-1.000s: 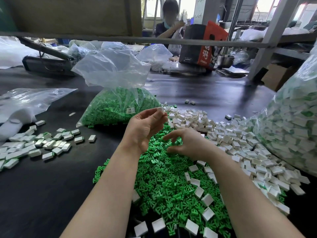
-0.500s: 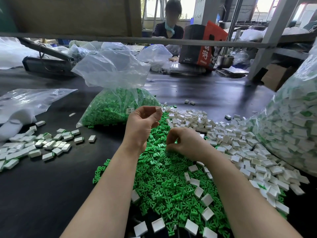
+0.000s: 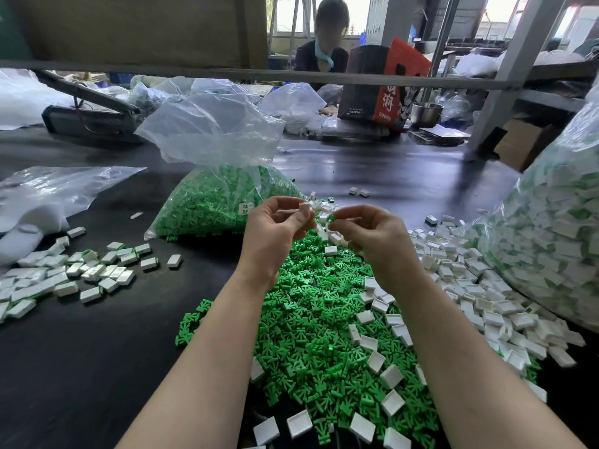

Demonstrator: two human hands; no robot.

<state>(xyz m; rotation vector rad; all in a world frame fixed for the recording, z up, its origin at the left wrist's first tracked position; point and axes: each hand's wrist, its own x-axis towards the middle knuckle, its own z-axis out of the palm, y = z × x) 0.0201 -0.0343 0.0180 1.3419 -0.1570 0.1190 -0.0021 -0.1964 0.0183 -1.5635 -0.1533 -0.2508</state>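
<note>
Hands meet above the green plastic clip heap (image 3: 308, 319): left hand (image 3: 275, 228) still pinches a small white rectangular plastic cap (image 3: 304, 207). Risen off the heap, right hand (image 3: 372, 231) pinches one green clip (image 3: 330, 218) just right of it.

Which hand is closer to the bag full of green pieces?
Left. The left hand, pinching a white piece, is just beside the bag of green pieces, at its right edge. The right hand, pinching a green piece, is farther right.
</note>
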